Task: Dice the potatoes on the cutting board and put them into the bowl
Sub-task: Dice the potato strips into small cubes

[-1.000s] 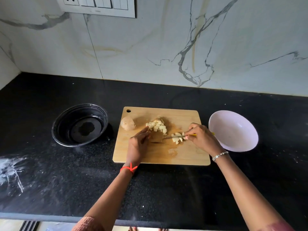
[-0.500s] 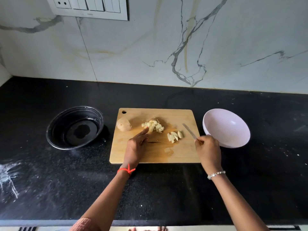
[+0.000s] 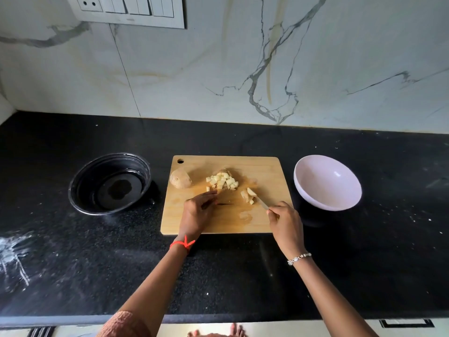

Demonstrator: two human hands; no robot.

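Writing: a small mark on the lower edge of the switch plate [image 3: 126,8] is too small to read; I can make out no other lettering.
Cutting board [image 3: 267,171]: pale wood, lying flat on the black bench [image 3: 243,276], with a hanging hole at its far left corner.
Potatoes: an uncut piece with its skin on [image 3: 180,181] sits near the board's far left. A pile of dice [image 3: 222,182] lies at the middle of the far half. A few larger chunks [image 3: 249,195] lie just to the right of the pile.
Knife [image 3: 262,203]: its blade slants up and to the left, and the tip touches the larger chunks.
Right hand [image 3: 285,221]: it grips the knife handle, which its fingers hide, over the board's near right corner. A beaded bracelet [image 3: 298,258] is on the wrist.
Left hand [image 3: 198,210]: it rests on the board with loosely bent fingers and holds nothing. The fingertips are just short of the dice, and a red thread [image 3: 183,244] is tied at the wrist.
Bowl [image 3: 315,190]: pale pink, just to the right of the board, with no potato in it.
Black bowl [image 3: 80,176]: glossy, on the bench to the left of the board and apart from it.
Board marks: a thin dark streak [image 3: 226,204] by the left fingertips and a damp patch [image 3: 245,216] nearer the front edge.
Wall [image 3: 218,69]: white marble with grey veins, rising behind the bench.
Bench marks: white smears [image 3: 12,254] at the far left.
In the way: the right hand and knife lie between the chunks and the pink bowl.
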